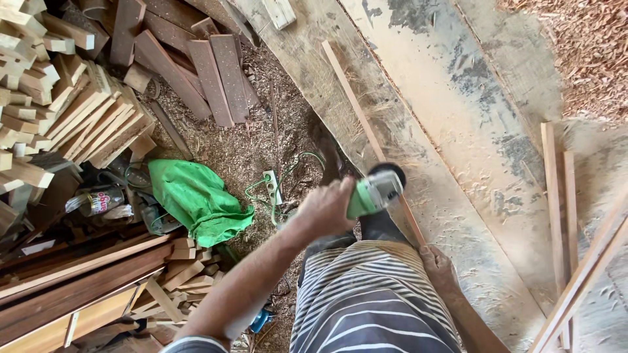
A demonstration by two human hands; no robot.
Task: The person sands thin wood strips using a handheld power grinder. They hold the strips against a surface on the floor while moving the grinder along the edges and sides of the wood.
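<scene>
My left hand (327, 209) grips a green angle grinder (374, 191) by its body. The grinder's dark disc end rests against a long thin wooden strip (356, 104). The strip lies diagonally along the edge of a broad, dusty workbench plank (451, 117). At the strip's near end my right hand (437, 265) presses down, fingers closed over it at the bench edge. My striped shirt (373, 301) fills the bottom middle of the view.
On the sawdust floor lie a white power strip (271, 186) with a green cable and a green cloth (196, 199). Stacks of wood blocks (72, 111) and dark planks (209, 72) crowd the left. Thin slats (556, 196) lean at right, with shavings (589, 46) beyond.
</scene>
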